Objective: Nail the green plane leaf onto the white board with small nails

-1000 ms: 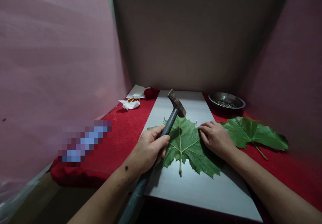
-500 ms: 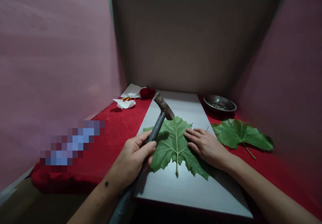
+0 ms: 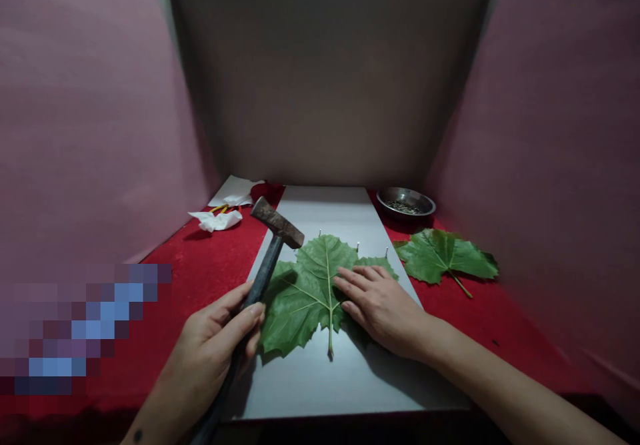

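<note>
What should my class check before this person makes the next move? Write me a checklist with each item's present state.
1. Hammer in hand: ok; the left hand grips the hammer by its handle.
2. Lobed leaf on its support: ok; the lobed leaf lies on the white board, the right hand resting on it.
3. Right hand apart from the hammer head: ok.
4. Whole lobed leaf in sight: not ok; the right hand covers part of it.
5. Nails firmly set: cannot tell; they stand near the upper edge.
6. Metal bowl upright: ok.
</note>
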A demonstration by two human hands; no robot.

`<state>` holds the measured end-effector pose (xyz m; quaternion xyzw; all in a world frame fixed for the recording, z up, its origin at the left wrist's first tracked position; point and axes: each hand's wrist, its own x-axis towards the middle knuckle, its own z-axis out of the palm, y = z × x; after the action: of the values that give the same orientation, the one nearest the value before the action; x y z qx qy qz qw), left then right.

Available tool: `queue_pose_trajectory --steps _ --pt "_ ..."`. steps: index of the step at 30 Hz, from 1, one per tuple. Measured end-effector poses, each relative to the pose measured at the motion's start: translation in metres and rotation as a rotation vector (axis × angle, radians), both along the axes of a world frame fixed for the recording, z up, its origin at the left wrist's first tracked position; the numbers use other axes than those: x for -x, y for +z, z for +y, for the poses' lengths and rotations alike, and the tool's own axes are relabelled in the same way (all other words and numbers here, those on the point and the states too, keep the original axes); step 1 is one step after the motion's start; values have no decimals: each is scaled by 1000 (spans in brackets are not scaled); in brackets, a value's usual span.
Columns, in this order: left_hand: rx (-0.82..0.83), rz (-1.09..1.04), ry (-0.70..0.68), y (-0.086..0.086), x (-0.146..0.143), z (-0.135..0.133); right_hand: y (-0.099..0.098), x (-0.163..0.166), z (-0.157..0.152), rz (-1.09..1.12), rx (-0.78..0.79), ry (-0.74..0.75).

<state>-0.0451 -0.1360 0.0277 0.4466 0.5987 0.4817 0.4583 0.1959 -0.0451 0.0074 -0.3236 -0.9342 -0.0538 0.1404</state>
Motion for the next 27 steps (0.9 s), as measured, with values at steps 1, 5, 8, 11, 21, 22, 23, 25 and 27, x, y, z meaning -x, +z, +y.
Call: queue_pose_trajectory --steps 1,5,8,11,21,22,23,25,27 --pt "12 -2 11 -1 1 0 0 1 -2 7 6 3" --pt "43 -45 56 -5 4 -4 1 3 -3 31 11 3" --pt "44 -97 92 -6 5 -8 3 5 -3 31 20 31" --pt "18 -103 124 -6 10 -11 2 5 -1 53 26 47" --pt "-44 111 198 3 37 -5 -7 -19 7 271 25 25" --pt "-35 130 203 5 40 -3 -7 -21 6 283 28 19" --pt "-29 150 204 6 44 -1 -8 -23 6 292 30 14" --pt "-29 210 196 6 53 5 -9 -27 5 303 31 7" --pt "-42 303 191 5 60 11 -9 -31 6 313 34 6"
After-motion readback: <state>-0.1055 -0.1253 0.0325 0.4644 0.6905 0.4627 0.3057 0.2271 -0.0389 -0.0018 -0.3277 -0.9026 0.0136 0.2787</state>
